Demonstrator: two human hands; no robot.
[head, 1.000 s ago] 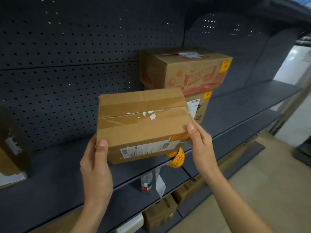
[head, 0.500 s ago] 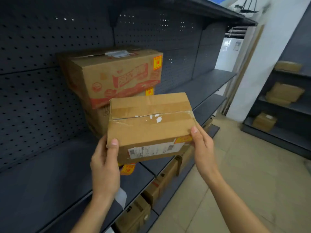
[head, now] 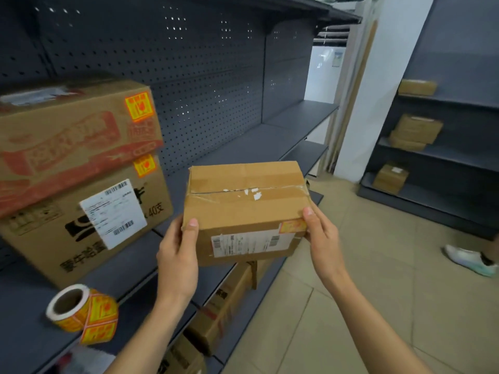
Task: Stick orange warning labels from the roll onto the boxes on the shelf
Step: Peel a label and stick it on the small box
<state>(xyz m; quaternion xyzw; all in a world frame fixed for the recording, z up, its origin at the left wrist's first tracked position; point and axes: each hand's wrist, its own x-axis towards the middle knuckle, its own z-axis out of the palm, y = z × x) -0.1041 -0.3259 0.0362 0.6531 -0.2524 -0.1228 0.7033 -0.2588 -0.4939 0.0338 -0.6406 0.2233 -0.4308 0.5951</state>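
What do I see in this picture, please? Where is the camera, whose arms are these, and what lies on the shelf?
No machine is here. A person wears a camera on the head, so the picture looks forward and down at their own arms. The left hand and right hand hold a small box by its two ends, in front of the shelf. An orange label is already on its front, near the right hand. On the shelf lie the roll of labels and two stacked boxes, the top box and the lower box, each with a label too.
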